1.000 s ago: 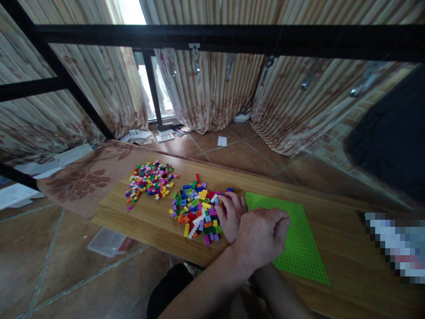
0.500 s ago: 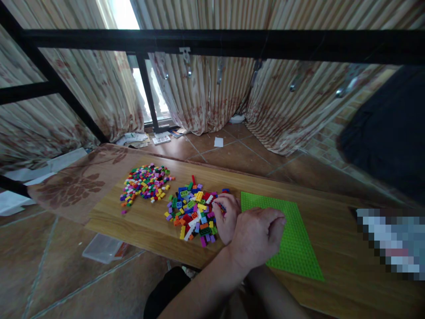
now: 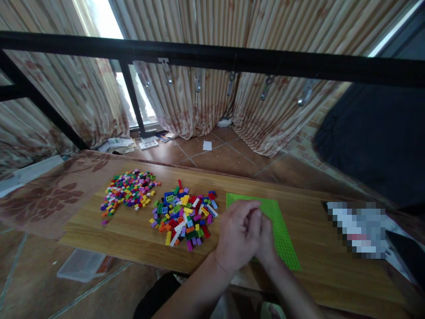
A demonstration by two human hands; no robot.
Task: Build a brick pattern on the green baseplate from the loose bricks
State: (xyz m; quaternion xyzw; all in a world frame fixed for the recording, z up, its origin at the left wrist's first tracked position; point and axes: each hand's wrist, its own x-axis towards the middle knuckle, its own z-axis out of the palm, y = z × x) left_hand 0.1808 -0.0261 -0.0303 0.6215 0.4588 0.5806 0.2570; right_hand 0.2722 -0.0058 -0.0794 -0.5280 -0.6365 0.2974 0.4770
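My left hand point(image 3: 235, 237) is closed, its back toward me, over the left part of the green studded baseplate point(image 3: 282, 239). Right against it is my right hand point(image 3: 264, 237), its fingers curled in beside the left fingers. Whatever the fingers of either hand hold, if anything, is hidden behind them. Just left of my hands lies a loose pile of larger toy building bricks point(image 3: 182, 217) in many colours. A second pile of smaller building bricks point(image 3: 129, 189) lies farther left on the wooden tabletop point(image 3: 133, 232).
A blurred-out flat item point(image 3: 358, 230) and a dark flat object point(image 3: 405, 252) lie at the table's right end. A patterned cloth point(image 3: 49, 195) is at the left end. A clear plastic container point(image 3: 79, 264) sits on the floor. A black metal bar point(image 3: 212, 60) crosses before the curtains.
My right hand has left the larger-brick pile and moved right, to the left hand over the baseplate. My arms are no longer crossed. The view has shifted to the right.
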